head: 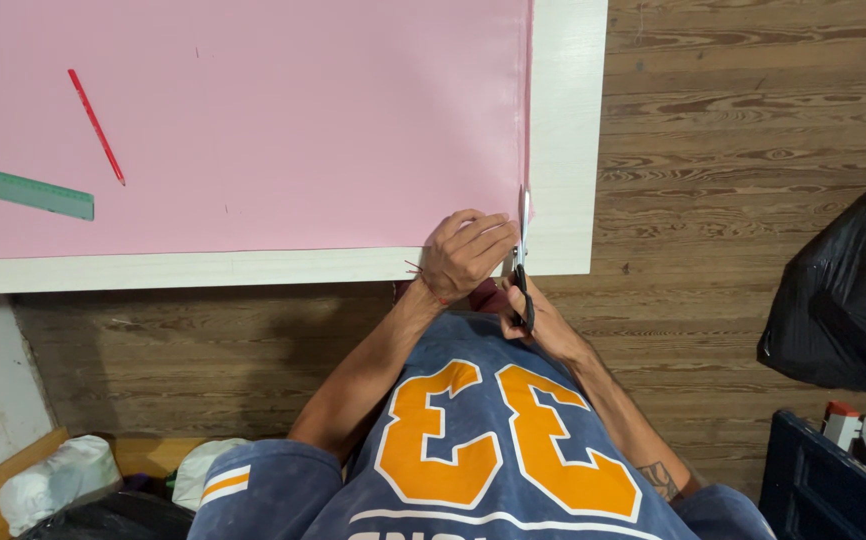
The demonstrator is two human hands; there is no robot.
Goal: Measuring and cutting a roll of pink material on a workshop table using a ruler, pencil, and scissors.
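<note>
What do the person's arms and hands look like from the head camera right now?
Both arms are bare from the short sleeves down. The left hand has a thin red thread bracelet at the wrist. The right hand is ungloved; its forearm carries a dark tattoo. The sleeves belong to a faded blue jersey with orange and white trim.

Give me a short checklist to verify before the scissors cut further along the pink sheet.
1. Left hand presses the pink sheet flat near the corner: ok.
2. Right hand holds the scissors by the handles: ok.
3. Blades sit at the sheet's near right edge: ok.
4. Left fingers well away from the blades: not ok, they are close.
5. A marked cutting line under the blades: cannot tell.
6. Red pencil and green ruler lie away from the cut: ok.
</note>
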